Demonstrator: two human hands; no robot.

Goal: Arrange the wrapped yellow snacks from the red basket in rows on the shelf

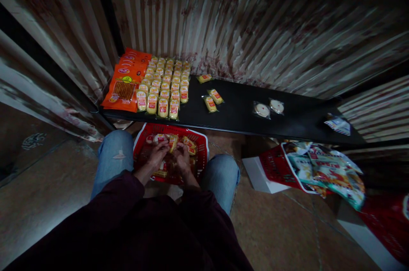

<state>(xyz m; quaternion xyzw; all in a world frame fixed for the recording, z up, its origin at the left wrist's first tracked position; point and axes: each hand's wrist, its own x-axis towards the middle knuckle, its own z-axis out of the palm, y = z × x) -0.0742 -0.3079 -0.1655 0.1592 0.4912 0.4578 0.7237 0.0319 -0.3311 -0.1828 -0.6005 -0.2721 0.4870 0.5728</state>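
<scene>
Both hands are over a red basket (pixel 202 148) between the knees. A small yellow wrapped snack (pixel 173 143) is held upright between them. My left hand (pixel 157 156) has its fingers closed at the snack's left side, and my right hand (pixel 183 158) pinches its right side. Other yellow packs (pixel 189 145) and red and white packs (pixel 159 138) lie in the basket around the hands. On the black shelf (pixel 236 111) beyond stand several rows of yellow wrapped snacks (pixel 163 108), beside orange bags (pixel 123 87) at the left end.
Loose yellow packs (pixel 210 104), round white packs (pixel 262 110) and a blue and white pack (pixel 338 125) lie along the shelf. Right of the knees, a red basket (pixel 276 167) holds large bags (pixel 332 168); another red basket (pixel 385 224) is at the lower right. Curtains hang behind.
</scene>
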